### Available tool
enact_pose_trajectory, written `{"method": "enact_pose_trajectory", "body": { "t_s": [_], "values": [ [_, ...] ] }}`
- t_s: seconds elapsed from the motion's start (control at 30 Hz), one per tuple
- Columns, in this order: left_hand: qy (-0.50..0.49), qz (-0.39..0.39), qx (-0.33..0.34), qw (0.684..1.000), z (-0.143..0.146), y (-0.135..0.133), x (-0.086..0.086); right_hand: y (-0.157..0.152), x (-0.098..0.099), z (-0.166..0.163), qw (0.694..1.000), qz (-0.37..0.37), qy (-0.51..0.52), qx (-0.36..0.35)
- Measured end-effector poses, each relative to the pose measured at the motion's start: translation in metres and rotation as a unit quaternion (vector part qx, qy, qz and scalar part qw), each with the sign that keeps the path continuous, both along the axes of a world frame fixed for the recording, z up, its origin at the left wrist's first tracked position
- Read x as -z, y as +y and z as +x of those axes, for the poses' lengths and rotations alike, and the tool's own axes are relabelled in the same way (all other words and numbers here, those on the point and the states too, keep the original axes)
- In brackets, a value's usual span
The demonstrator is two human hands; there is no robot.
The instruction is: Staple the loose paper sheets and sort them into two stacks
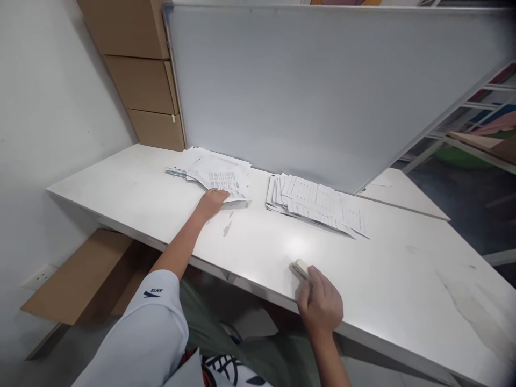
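Observation:
My left hand (212, 202) reaches across the white table (133, 188) and rests on the near edge of a loose pile of printed sheets (215, 173), fingers curled onto the top sheet. A second, fanned pile of printed sheets (318, 204) lies to its right. My right hand (320, 303) is at the table's near edge, fingers closed round a small pale block (300, 267) that sticks out toward the table top.
A large whiteboard (322, 86) stands tilted on the table behind both piles. Cardboard boxes (141, 75) are stacked at the back left against the wall. A flat cardboard piece (80, 274) lies under the table. Metal racks (479, 134) stand at the right.

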State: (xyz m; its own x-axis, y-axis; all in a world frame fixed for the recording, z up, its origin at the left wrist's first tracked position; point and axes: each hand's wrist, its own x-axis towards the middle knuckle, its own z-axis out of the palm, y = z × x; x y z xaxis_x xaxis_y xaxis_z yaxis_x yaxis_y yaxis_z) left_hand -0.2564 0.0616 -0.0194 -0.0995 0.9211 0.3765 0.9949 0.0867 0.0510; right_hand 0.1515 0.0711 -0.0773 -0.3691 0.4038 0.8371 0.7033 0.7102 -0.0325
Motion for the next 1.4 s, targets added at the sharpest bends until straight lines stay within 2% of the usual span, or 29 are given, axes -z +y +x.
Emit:
{"method": "enact_pose_trajectory", "body": {
  "t_s": [0.1,0.2,0.27,0.33,0.43,0.53,0.67,0.8,0.93,1.07,1.17,1.4],
  "values": [
    [-0.001,-0.013,0.019,1.000,0.020,-0.010,-0.004,-0.001,0.000,0.000,1.000,-0.006,-0.002,0.004],
    [-0.007,-0.031,-0.003,1.000,0.054,-0.034,0.000,-0.001,0.002,0.001,1.000,-0.013,0.005,0.004],
    [-0.013,-0.040,-0.041,0.998,0.084,-0.055,0.004,-0.001,0.004,0.003,1.000,-0.022,0.009,0.003],
    [-0.022,-0.055,-0.106,0.993,0.117,-0.073,0.004,0.000,0.005,0.005,0.999,-0.029,0.015,-0.004],
    [-0.030,-0.106,-0.169,0.979,0.169,-0.087,-0.007,0.000,0.004,0.007,0.998,-0.040,0.031,-0.034],
    [-0.035,-0.153,-0.104,0.982,0.213,-0.085,-0.021,0.000,-0.001,0.010,0.993,-0.081,0.050,-0.070],
    [-0.024,-0.140,-0.022,0.990,0.247,-0.077,-0.027,-0.001,-0.011,0.013,0.982,-0.142,0.066,-0.101],
    [-0.003,-0.136,-0.004,0.991,0.256,-0.078,-0.026,-0.001,-0.017,0.014,0.972,-0.162,0.093,-0.143],
    [0.028,-0.128,0.056,0.990,0.252,-0.101,-0.023,-0.001,-0.020,0.013,0.968,-0.160,0.111,-0.159],
    [0.080,-0.107,0.125,0.983,0.232,-0.126,-0.017,-0.001,-0.021,0.013,0.968,-0.162,0.113,-0.157],
    [0.096,-0.112,0.170,0.974,0.211,-0.131,-0.011,-0.001,-0.020,0.013,0.969,-0.171,0.104,-0.145],
    [0.074,-0.024,0.180,0.981,0.191,-0.127,-0.003,-0.003,-0.018,0.014,0.974,-0.168,0.096,-0.116]
  ]
}}
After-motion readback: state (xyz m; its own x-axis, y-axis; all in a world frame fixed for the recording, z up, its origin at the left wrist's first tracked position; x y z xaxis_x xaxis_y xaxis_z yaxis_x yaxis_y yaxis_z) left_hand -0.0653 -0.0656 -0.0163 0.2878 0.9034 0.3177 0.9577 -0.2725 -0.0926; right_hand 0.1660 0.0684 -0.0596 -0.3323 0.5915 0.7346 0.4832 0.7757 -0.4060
